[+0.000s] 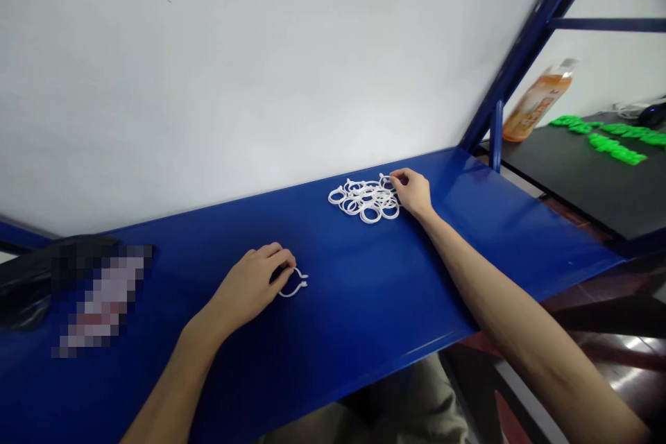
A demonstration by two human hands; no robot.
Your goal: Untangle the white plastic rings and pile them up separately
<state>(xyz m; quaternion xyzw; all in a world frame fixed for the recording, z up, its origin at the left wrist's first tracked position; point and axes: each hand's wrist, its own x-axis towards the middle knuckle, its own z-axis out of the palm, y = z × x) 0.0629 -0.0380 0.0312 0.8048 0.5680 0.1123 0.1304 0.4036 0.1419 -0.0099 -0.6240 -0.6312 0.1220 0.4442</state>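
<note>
My left hand (263, 281) is closed on an open white plastic snap ring (293, 293), just over the blue tabletop. The two ends of this ring stand apart, pointing right. Farther back and to the right lies a heap of closed white plastic rings (370, 214), overlapping one another. At the heap's right edge my right hand (412, 193) pinches a white ring (385, 178) between thumb and fingers. Part of that ring is hidden behind the fingertips.
The blue table (333, 333) runs along a white wall (260, 69). A black bag (31, 291) and a blurred-out packet (104, 305) lie at left. Beyond a blue metal frame (520, 48), a dark table (577, 187) holds an orange bottle (538, 104) and bright green pieces (617, 149).
</note>
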